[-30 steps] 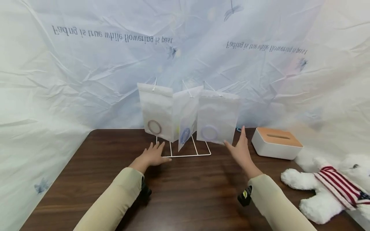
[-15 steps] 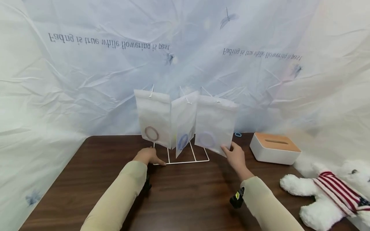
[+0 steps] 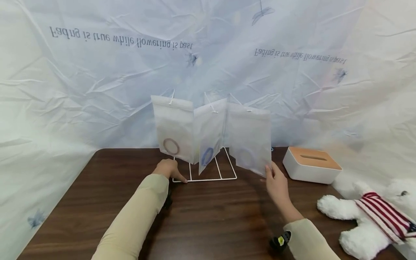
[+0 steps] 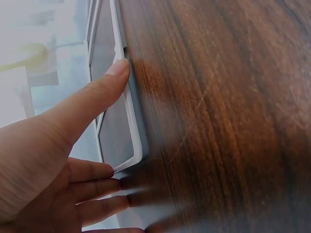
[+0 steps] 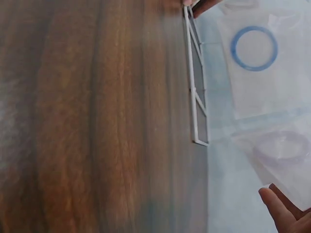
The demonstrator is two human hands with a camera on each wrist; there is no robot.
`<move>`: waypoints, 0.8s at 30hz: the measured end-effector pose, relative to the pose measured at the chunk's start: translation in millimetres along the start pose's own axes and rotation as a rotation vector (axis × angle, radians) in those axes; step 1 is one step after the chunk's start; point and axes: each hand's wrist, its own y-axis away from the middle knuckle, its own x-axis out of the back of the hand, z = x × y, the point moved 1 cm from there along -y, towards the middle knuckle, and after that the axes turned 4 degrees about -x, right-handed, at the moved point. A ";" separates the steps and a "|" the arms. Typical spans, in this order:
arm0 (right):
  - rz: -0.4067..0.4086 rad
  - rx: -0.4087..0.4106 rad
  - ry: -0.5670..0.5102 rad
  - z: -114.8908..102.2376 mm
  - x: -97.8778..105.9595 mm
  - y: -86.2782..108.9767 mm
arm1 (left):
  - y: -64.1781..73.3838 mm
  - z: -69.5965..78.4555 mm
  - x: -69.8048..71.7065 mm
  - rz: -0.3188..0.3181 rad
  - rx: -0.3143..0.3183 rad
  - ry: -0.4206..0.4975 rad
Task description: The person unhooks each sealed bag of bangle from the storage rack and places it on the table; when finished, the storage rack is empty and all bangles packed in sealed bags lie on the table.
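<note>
Several frosted white bags hang by white cords from a white wire rack (image 3: 211, 180). The left bag (image 3: 173, 124) has a pinkish-brown ring in it; the middle bag (image 3: 209, 121) has a blue ring (image 5: 233, 48) in it. With thumb and fingers, my right hand (image 3: 277, 183) pinches the lower right corner of the right bag (image 3: 248, 131), which contains a lilac ring. My left hand (image 3: 167, 169) is at the rack's front left corner. Its thumb presses on the front bar, and its fingers stretch out beside the corner, touching the table.
At the right of the brown wooden table (image 3: 208, 220) stands a white tissue box (image 3: 312, 169) with a wood-coloured lid. A small blue ring (image 3: 272, 149) shows partly behind the right bag. A white plush toy (image 3: 360, 233) in a striped top lies at the right edge. Printed sheeting hangs behind.
My right hand has closed on the right bag's lower corner and pulled it rightward, away from the middle bag. My left hand has settled on the rack's front left corner.
</note>
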 end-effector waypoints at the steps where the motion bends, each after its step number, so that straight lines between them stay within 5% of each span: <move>1: 0.011 0.015 0.013 -1.4 2.7 3.1 | -0.3 -0.1 0.3 0.006 -0.001 -0.001; 8: 0.054 0.107 0.001 -14.4 20.9 22.2 | 1.7 2.7 3.1 0.009 -0.007 -0.017; 15: 0.060 0.098 -0.100 -25.6 40.9 38.9 | -0.8 4.4 4.3 -0.004 0.002 -0.022; 24: 0.257 0.120 -0.211 -14.0 71.7 37.9 | -2.9 1.6 6.5 -0.013 0.001 -0.037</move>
